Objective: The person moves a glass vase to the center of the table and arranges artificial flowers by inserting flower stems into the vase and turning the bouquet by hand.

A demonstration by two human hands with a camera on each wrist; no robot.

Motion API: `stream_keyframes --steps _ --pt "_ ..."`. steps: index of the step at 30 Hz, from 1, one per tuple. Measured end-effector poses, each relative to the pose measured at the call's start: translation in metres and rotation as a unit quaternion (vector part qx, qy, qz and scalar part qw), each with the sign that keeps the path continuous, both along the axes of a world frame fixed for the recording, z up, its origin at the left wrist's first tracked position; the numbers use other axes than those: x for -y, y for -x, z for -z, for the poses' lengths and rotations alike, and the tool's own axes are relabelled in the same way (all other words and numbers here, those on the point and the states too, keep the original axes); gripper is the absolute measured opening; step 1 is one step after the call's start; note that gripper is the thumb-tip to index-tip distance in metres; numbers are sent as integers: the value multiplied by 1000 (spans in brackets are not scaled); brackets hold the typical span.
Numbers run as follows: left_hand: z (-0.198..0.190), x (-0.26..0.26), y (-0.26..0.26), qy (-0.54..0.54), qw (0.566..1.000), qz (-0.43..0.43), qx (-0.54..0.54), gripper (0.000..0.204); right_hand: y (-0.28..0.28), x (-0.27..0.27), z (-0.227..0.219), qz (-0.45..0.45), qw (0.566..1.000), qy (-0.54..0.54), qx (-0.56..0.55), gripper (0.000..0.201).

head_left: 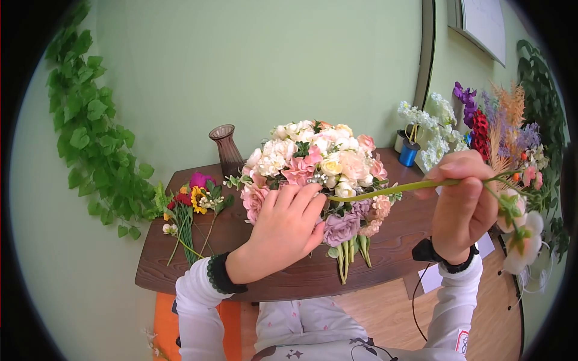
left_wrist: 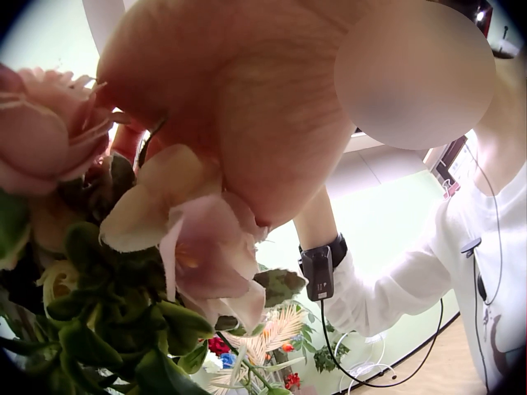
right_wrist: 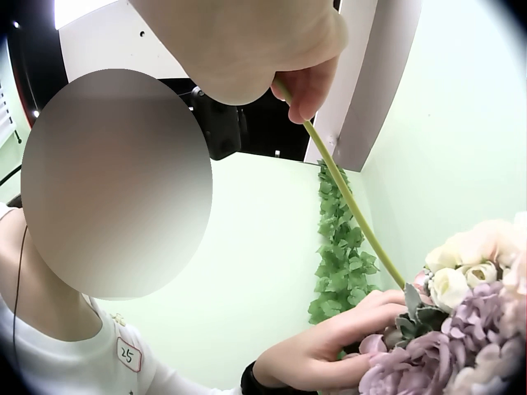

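Observation:
A large bouquet (head_left: 334, 162) of pink, cream and lilac artificial flowers stands over the wooden table, with green stems (head_left: 344, 259) showing below its front. My left hand (head_left: 283, 225) rests on the bouquet's left front, fingers reaching in among the blossoms; the fingertips are partly hidden. My right hand (head_left: 463, 204) is raised to the right and pinches the green stem (head_left: 391, 191) of a flower spray between thumb and fingers. White and pale pink blossoms (head_left: 522, 240) hang from its right end. The stem's other end meets the bouquet by my left fingertips, also in the right wrist view (right_wrist: 354, 202).
A brown ribbed glass vase (head_left: 226, 150) stands behind the bouquet on the left. Loose flowers (head_left: 195, 201) lie at the table's left end. A blue spool (head_left: 409, 153) sits at the back right, near more colourful flowers (head_left: 481, 126). Ivy (head_left: 90, 126) hangs on the wall.

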State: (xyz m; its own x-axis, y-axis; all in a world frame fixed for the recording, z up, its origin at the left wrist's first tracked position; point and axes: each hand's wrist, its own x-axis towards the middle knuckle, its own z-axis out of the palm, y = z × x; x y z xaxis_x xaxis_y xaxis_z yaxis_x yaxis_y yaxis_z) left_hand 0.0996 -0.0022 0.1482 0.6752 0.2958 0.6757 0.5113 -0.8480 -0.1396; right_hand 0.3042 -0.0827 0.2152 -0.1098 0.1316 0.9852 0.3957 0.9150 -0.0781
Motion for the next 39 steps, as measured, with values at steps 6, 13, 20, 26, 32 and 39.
stream_keyframes --steps 6,13,20,26,32,39 --pt "0 -2 1 -16 1000 5 0 37 1 -6 10 29 997 -41 53 23" --pt "-2 -1 4 -8 1000 4 3 35 6 -6 21 58 994 -43 78 17" --pt "-2 -1 4 0 1000 9 10 34 3 -5 17 15 982 -73 171 20" --pt "-2 0 4 4 1000 22 10 32 14 -23 24 60 970 -63 227 25" --pt "-2 -2 3 14 999 36 22 30 19 -28 19 70 974 -48 209 22" --pt "-1 -2 5 19 999 35 14 33 19 -24 1 69 961 -88 254 27"
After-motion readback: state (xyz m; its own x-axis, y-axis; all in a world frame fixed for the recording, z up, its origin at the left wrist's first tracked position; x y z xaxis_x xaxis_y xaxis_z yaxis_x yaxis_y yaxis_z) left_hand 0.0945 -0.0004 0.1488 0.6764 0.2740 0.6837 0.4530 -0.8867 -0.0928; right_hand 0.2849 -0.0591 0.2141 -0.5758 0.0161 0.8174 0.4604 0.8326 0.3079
